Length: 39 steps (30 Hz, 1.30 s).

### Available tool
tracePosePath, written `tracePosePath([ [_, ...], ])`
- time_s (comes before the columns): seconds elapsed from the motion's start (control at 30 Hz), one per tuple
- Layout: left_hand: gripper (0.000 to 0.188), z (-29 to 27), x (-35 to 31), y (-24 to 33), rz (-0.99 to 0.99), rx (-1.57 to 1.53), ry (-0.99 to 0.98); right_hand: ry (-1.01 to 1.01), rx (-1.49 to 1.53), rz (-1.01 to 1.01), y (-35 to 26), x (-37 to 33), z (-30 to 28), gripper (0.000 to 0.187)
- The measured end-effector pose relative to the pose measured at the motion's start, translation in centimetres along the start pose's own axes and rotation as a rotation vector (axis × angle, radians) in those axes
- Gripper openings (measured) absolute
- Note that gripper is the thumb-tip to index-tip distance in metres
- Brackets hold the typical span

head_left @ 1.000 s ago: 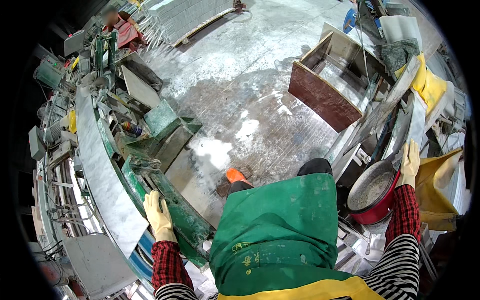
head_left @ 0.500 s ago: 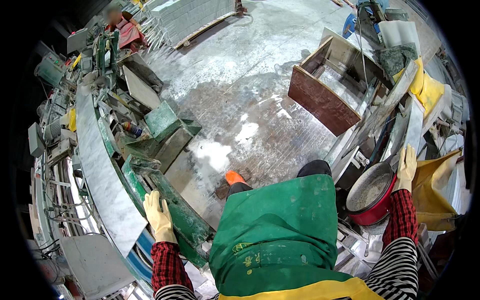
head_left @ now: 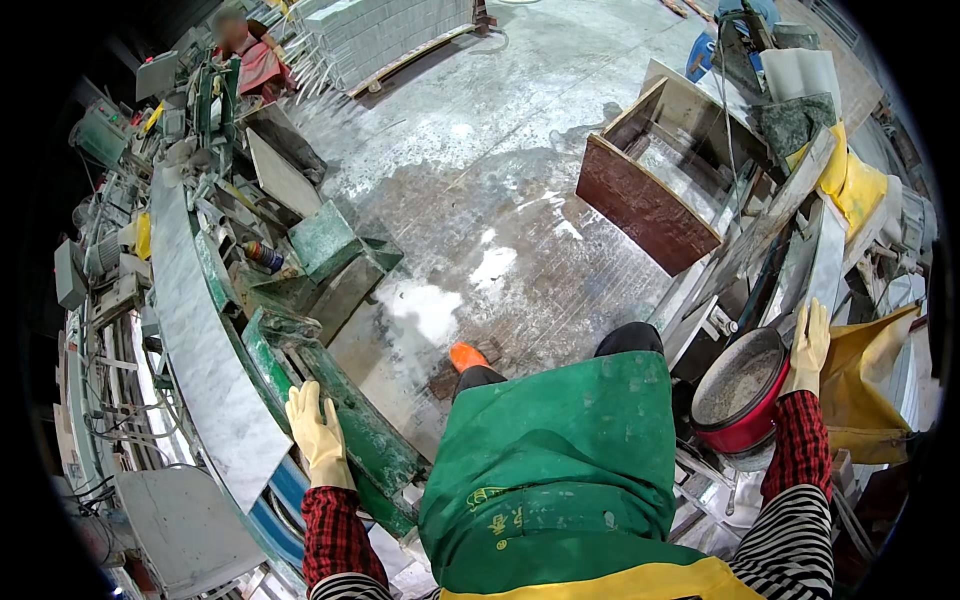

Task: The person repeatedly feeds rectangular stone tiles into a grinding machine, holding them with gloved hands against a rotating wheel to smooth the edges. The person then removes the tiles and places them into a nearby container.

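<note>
Your left hand (head_left: 318,432), in a pale yellow rubber glove, rests flat with fingers spread on the green machine frame (head_left: 345,420) at your near left; it grips nothing, only presses on the metal. The forearm behind it, in a red checked sleeve, comes up from the lower edge, bent slightly outward.

Your right hand (head_left: 808,345), gloved the same way, reaches up on the right with the arm nearly straight. Its fingers are laid against the lower end of a long grey stone slab (head_left: 815,265) that leans upright among other slabs. Whether the fingers curl round the slab's edge or only rest on it cannot be told.

The slab is narrow, pale grey and wet-looking, tilted with its top leaning away from you. Just beside your right wrist, to its left, sits a red basin (head_left: 745,395) filled with grey slurry. A yellow sheet (head_left: 860,385) hangs to the right of that hand.

A long white marbled strip (head_left: 195,340) runs along the left of the green frame. A green apron (head_left: 560,470) with a yellow hem covers your front. Farther off stands an open brown wooden crate (head_left: 650,195) on the wet concrete floor (head_left: 480,160).
</note>
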<state>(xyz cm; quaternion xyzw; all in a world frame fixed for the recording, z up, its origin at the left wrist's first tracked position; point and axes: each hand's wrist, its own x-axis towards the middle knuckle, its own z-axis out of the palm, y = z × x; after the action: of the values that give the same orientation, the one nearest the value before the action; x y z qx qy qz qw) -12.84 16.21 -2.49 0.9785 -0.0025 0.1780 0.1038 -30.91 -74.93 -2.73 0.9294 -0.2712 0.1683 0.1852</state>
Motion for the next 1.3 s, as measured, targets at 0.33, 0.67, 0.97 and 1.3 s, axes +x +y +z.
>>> tracePosePath([
  [0.33, 0.041, -0.5, 0.4, 0.9, 0.004, 0.024, -0.006, -0.046, 0.038, -0.011, -0.1, -0.8, -1.0, 0.050],
  [0.67, 0.042, 2.0, -0.7, -2.3, -0.146, -0.259, -0.071, 0.011, 0.037, -0.052, -1.2, -1.6, -2.2, 0.048],
  [0.97, 0.045, 1.1, -0.6, -1.2, -0.046, -0.109, -0.004, -0.032, -0.057, -0.083, -0.8, -2.8, -1.7, 0.049],
  [1.3, 0.042, 0.4, 0.0, -0.4, 0.000, -0.021, -0.002, -0.039, 0.012, -0.031, -1.7, -3.6, -2.7, 0.049],
])
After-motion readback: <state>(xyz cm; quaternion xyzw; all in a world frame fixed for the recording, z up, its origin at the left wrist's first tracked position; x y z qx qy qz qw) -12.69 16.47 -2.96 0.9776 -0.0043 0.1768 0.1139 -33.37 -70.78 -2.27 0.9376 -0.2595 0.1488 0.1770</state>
